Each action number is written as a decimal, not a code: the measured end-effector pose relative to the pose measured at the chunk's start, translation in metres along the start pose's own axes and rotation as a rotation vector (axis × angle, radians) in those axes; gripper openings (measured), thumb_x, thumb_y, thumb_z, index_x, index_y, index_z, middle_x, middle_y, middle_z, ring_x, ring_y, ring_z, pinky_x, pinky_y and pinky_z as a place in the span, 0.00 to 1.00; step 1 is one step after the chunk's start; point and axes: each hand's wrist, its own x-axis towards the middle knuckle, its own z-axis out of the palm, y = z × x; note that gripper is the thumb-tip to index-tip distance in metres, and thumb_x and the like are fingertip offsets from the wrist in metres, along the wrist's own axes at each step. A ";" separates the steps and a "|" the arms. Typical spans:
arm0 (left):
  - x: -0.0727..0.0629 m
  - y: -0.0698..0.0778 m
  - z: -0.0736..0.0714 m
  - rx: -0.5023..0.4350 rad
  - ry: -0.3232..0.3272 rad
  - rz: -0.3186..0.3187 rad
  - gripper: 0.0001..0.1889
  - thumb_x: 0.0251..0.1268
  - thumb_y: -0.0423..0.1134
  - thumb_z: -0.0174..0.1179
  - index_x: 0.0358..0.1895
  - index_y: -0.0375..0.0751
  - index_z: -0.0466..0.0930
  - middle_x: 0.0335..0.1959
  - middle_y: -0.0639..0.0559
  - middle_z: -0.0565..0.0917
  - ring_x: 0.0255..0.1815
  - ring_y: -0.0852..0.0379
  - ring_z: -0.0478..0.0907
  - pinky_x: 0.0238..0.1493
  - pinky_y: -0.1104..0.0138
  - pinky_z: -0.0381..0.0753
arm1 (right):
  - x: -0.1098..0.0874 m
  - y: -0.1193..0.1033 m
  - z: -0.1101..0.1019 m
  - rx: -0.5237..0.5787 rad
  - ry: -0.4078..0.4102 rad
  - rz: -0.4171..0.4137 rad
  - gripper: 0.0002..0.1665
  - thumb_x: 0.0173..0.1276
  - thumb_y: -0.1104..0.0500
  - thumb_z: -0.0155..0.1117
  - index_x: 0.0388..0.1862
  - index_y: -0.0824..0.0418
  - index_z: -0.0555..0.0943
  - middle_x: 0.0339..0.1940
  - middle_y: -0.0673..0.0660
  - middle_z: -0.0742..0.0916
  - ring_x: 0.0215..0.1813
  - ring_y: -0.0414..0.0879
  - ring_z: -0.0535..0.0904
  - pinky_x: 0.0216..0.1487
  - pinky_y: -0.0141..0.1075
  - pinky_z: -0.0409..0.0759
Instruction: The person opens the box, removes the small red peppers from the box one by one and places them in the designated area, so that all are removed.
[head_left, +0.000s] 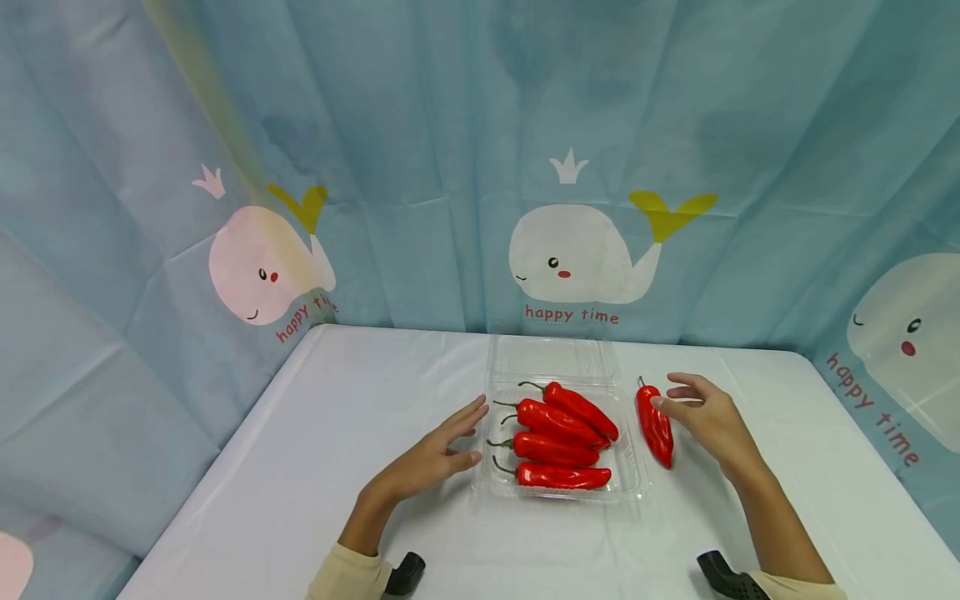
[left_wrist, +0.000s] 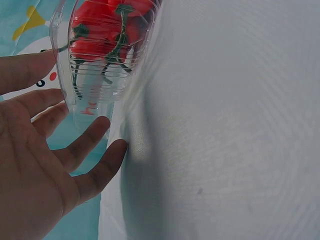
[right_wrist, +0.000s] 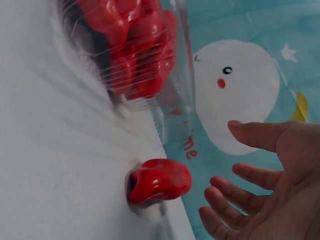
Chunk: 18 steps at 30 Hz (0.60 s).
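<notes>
Several red chili peppers [head_left: 558, 425] with green stems lie side by side in a clear plastic clamshell box [head_left: 632, 467], its lid folded back behind it. My left hand [head_left: 431, 458] is at the box's left side, fingers spread and fingertips right by the rim; in the left wrist view that hand [left_wrist: 45, 150] holds nothing. One more red pepper [head_left: 656, 425] lies on the table just right of the box. Over it is my right hand [head_left: 708, 417], thumb overlapping the pepper in the head view. The right wrist view shows this hand [right_wrist: 270, 185] with fingers apart, beside the loose pepper [right_wrist: 160, 180].
A white cloth covers the table [head_left: 300, 483]. Behind it hangs a blue curtain [head_left: 420, 167] with printed whales, close to the raised clear lid [head_left: 551, 358]. Black wrist devices [head_left: 405, 575] sit by both sleeves.
</notes>
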 end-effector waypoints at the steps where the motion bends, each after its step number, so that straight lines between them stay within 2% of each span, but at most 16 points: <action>1: 0.000 0.000 0.000 -0.001 -0.001 0.000 0.38 0.81 0.40 0.57 0.88 0.48 0.51 0.90 0.54 0.46 0.81 0.36 0.63 0.75 0.36 0.69 | -0.001 -0.002 0.000 0.005 0.000 -0.009 0.50 0.75 0.37 0.67 0.85 0.60 0.62 0.75 0.72 0.74 0.74 0.71 0.72 0.67 0.67 0.78; 5: 0.000 0.000 0.000 -0.005 -0.002 -0.002 0.38 0.81 0.40 0.57 0.88 0.48 0.51 0.90 0.54 0.46 0.81 0.35 0.63 0.75 0.36 0.69 | -0.005 -0.010 0.001 0.023 0.005 -0.065 0.49 0.75 0.38 0.68 0.85 0.59 0.62 0.75 0.71 0.75 0.73 0.70 0.73 0.67 0.67 0.78; 10: 0.000 0.001 0.000 -0.001 -0.001 -0.002 0.38 0.81 0.40 0.57 0.87 0.47 0.51 0.90 0.54 0.46 0.81 0.35 0.64 0.75 0.36 0.69 | -0.013 -0.021 0.002 0.064 0.025 -0.189 0.47 0.75 0.42 0.70 0.84 0.57 0.64 0.73 0.68 0.78 0.71 0.67 0.75 0.63 0.63 0.83; 14: -0.001 0.001 0.000 0.003 0.000 -0.003 0.38 0.80 0.41 0.57 0.87 0.47 0.51 0.90 0.54 0.46 0.81 0.36 0.64 0.75 0.36 0.70 | -0.019 -0.029 0.004 0.114 0.027 -0.293 0.43 0.76 0.47 0.70 0.83 0.56 0.66 0.71 0.66 0.79 0.68 0.63 0.77 0.56 0.48 0.89; 18: -0.001 0.001 0.000 0.004 0.000 -0.005 0.38 0.81 0.41 0.57 0.87 0.48 0.51 0.90 0.54 0.46 0.81 0.36 0.64 0.75 0.36 0.70 | -0.024 -0.035 0.008 0.152 0.014 -0.349 0.40 0.76 0.49 0.70 0.82 0.56 0.68 0.70 0.64 0.80 0.65 0.57 0.79 0.51 0.31 0.87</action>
